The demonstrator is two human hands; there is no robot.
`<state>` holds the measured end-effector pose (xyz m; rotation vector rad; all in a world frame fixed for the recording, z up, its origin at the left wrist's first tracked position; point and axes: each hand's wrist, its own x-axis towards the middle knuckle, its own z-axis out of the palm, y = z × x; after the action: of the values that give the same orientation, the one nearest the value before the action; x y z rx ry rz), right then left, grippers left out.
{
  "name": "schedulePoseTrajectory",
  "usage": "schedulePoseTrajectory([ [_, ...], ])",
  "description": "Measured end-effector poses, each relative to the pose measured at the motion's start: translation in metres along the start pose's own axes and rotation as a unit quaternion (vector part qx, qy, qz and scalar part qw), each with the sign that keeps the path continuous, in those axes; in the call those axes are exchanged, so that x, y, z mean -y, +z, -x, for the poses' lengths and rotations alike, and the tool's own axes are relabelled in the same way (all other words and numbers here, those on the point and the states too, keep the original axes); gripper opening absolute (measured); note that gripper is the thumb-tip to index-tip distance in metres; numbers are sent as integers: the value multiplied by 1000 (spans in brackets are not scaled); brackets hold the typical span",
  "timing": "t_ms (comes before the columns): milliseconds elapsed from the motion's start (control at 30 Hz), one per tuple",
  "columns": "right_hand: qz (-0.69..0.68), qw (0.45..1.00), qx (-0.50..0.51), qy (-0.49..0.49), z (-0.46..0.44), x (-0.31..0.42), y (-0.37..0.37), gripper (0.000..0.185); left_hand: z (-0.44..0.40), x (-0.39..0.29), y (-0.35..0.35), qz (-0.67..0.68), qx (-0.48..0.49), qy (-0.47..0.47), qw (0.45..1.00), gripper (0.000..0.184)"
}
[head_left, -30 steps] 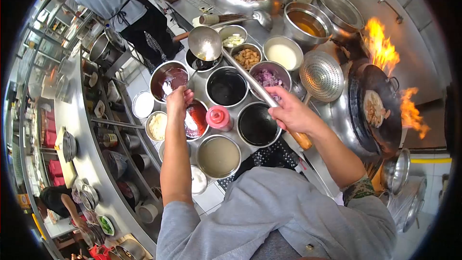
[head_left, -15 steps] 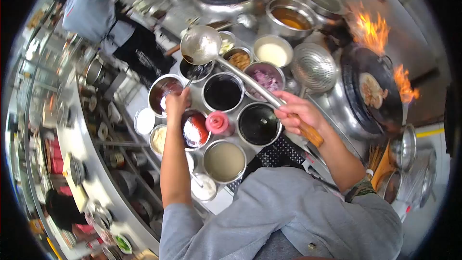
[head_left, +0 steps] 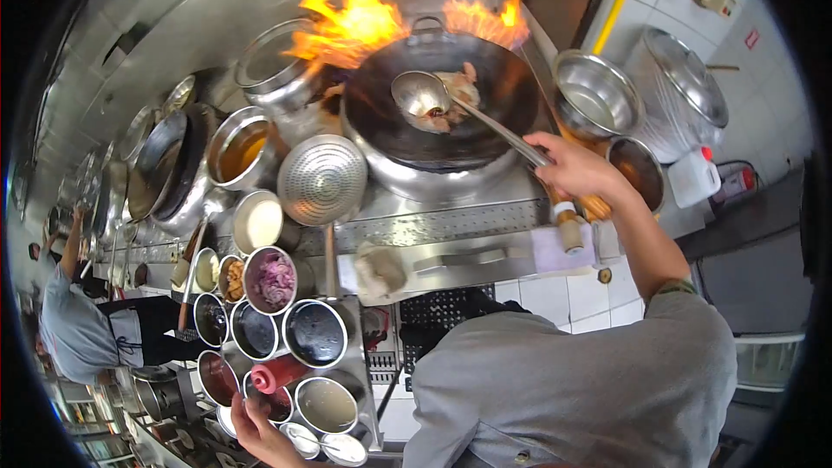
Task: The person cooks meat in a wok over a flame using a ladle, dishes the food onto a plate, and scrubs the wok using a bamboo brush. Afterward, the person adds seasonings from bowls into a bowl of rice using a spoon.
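My right hand (head_left: 576,169) is closed around the handle of a ladle (head_left: 504,132). The ladle's bowl is over the black wok (head_left: 381,113), close to pale and brown pieces of food (head_left: 461,87); a little dark liquid shows in the bowl. My left hand (head_left: 264,440) is low at the left, fingers closed, beside a pot of dark red sauce (head_left: 217,378) and below a red squeeze bottle (head_left: 276,373). What the left fingers hold, if anything, is too small to make out.
Flames (head_left: 360,17) rise behind the wok. A perforated strainer (head_left: 322,178) rests left of it. Several seasoning pots, one with chopped purple onion (head_left: 276,282), stand at the left. A shaker bottle (head_left: 568,230) is under my right hand. A co-worker (head_left: 82,325) stands far left.
The view has turned right toward the stove. The ladle has moved from above the seasoning pots to over the wok. My left hand has drawn back from the dark red sauce pot.
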<state>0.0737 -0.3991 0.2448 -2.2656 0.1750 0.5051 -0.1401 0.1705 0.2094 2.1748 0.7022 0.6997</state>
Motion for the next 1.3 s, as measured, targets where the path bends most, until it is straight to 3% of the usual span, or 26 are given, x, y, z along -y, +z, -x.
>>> schedulePoseTrajectory([
  [67,43,997,-67,-13,-19,-20,-8,57,11,-50,27,-15,37,55,998,41],
  [100,116,983,-129,-64,-32,-47,-6,57,15,-61,28,-32,77,19,996,41],
  [167,257,918,-249,-170,-49,-72,-1,57,31,-84,34,-8,71,14,997,40],
  [200,177,960,-192,-106,-49,-85,-11,56,38,-92,35,2,68,11,998,40],
  [267,16,997,-68,24,-18,-46,-41,55,49,-67,21,-60,67,13,996,40],
  [300,-20,998,-60,5,-22,-60,-51,54,63,-58,13,-78,65,-13,995,40],
  [400,190,936,-242,-173,-62,-103,-28,54,92,-72,3,-121,39,-41,991,38],
  [433,227,919,-263,-189,-71,-104,-25,54,97,-74,0,-113,30,-32,993,35],
  [500,28,991,-98,-85,-74,-92,-34,56,107,-63,-17,-113,11,-47,992,29],
  [533,-128,989,-44,-62,-75,-93,-34,53,111,-67,-25,-160,-2,-29,987,28],
  [567,-189,979,16,-70,-72,-88,-34,51,112,-64,-32,-167,-21,-91,982,27],
  [600,-149,984,11,-92,-74,-86,-29,52,116,-31,-50,-131,-19,-52,990,28],
  [633,-115,987,-12,-108,-64,-77,-22,55,121,-25,-62,-179,-44,-62,981,29],
  [667,-40,977,-109,-179,-68,-84,-11,57,125,-15,-77,-215,-47,-113,969,27],
  [733,14,975,-138,-173,-66,-91,-11,60,134,14,-103,-248,-39,-175,952,25],
  [833,-86,977,-80,-177,-44,-73,-14,57,149,97,-115,-281,33,-139,949,26],
  [933,-137,967,-28,-214,-9,-26,25,57,142,133,-98,-244,170,-93,950,33],
  [1100,-207,948,87,-227,45,65,112,63,103,200,-83,-254,290,32,922,38],
  [1300,-213,937,160,-228,112,132,200,65,88,200,-93,-170,378,117,902,34],
])
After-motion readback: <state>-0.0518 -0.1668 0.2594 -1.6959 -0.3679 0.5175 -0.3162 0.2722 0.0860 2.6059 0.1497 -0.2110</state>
